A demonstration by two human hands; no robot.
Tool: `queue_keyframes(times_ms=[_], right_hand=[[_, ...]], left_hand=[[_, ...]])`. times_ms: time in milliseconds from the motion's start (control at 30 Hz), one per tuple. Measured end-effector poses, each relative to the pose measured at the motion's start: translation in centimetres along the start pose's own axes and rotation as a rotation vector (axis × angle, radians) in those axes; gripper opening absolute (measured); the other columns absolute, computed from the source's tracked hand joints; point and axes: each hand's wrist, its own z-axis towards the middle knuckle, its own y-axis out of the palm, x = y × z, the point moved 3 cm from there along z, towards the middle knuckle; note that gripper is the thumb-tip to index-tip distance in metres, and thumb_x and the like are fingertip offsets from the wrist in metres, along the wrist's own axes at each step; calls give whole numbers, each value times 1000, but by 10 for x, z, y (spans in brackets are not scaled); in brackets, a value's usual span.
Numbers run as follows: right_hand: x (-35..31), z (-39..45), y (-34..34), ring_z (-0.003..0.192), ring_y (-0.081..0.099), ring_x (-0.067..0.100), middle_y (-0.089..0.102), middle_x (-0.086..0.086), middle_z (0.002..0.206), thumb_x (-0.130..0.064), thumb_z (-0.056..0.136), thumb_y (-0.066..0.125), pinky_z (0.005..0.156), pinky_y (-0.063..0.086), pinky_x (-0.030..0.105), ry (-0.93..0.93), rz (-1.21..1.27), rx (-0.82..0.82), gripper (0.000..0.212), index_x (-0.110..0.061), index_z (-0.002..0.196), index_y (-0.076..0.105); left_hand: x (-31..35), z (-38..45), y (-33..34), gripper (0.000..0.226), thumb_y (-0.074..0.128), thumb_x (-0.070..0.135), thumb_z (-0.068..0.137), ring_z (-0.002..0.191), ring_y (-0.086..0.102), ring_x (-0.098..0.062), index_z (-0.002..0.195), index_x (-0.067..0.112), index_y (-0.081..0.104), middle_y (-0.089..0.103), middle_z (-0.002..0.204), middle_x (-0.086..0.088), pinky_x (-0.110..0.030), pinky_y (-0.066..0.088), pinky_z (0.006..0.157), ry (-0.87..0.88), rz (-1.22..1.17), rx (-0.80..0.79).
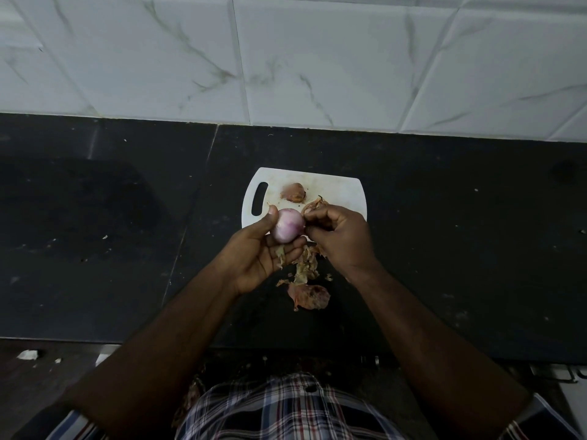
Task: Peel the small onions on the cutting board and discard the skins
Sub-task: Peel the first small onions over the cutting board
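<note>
Left hand (pixel 257 249) holds onion (pixel 287 225) over cutting board's (pixel 343 188) near edge

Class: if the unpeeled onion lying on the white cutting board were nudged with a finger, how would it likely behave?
The unpeeled onion looks rounded, so it would probably roll or wobble on the flat cutting board. Its papery brown skin looks loose and dry, so it may flake or slip under a finger.

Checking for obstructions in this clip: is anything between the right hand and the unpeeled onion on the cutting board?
Nothing visible blocks it. The unpeeled onion lies alone on the cutting board, just beyond the right hand, which is pinching skin off the peeled onion gripped by the left hand.
</note>
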Motion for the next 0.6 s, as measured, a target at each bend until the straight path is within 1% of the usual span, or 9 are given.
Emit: queue_keyframes(times_ms=[67,167,200,267,333,400,467,533,600], right_hand=[[2,0,-3,91,71,8,77,-3,95,0,81,73,89,58,36,-5,-149,-10,23,-16,97,78],[2,-1,-8,95,70,7,76,-6,104,-12,89,71,90,57,33,31,-275,-104,21,-19,107,77],[0,-2,-10,96,68,5,76,-8,106,-16,91,69,89,56,27,34,-312,-132,21,-21,110,76],[-5,-3,-14,98,66,1,75,-9,109,-14,92,68,86,51,14,20,-347,-156,23,-23,112,76],[-12,-2,-18,95,67,-2,76,-9,105,-12,89,70,84,51,12,-9,-320,-105,22,-21,109,77],[-18,-1,-20,83,68,-4,76,-9,96,-15,90,71,76,52,10,-14,-276,-20,16,-20,104,77],[-21,-1,-19,81,69,-1,76,-8,93,-17,91,69,76,56,19,-7,-258,17,15,-20,103,76],[-21,0,-17,89,69,3,76,-8,99,-7,90,64,84,58,30,-15,-279,-11,22,-18,103,77],[-22,1,-15,89,69,8,75,-8,95,-4,91,55,83,60,41,25,-224,-29,27,-16,99,77]], left_hand=[[2,1,-2,55,60,45,93,78,74,-25,123,-1,61,73,94,-21,-36,64,76,-5,-19,11],[6,2,-8,54,59,46,94,80,74,-25,125,2,59,74,98,-21,-37,64,76,9,-5,40],[6,2,-9,56,60,46,93,83,74,-26,127,2,58,73,100,-21,-38,64,77,10,12,42],[6,2,-10,59,61,46,91,89,74,-29,129,1,56,73,105,-23,-40,63,80,5,29,34],[6,2,-10,53,58,42,96,93,73,-31,128,0,57,72,108,-24,-42,61,86,6,28,22],[6,1,-11,46,54,34,101,98,73,-33,129,-1,57,72,111,-24,-43,59,90,15,36,3],[6,0,-12,42,52,25,101,109,69,-38,132,-2,56,71,116,-25,-46,56,96,39,64,-31],[7,-1,-13,38,52,18,98,120,63,-44,129,-3,57,68,121,-27,-50,52,101,72,105,-62],[7,-2,-12,31,51,14,98,121,61,-45,124,-2,60,67,123,-28,-51,50,102,97,145,-78]])
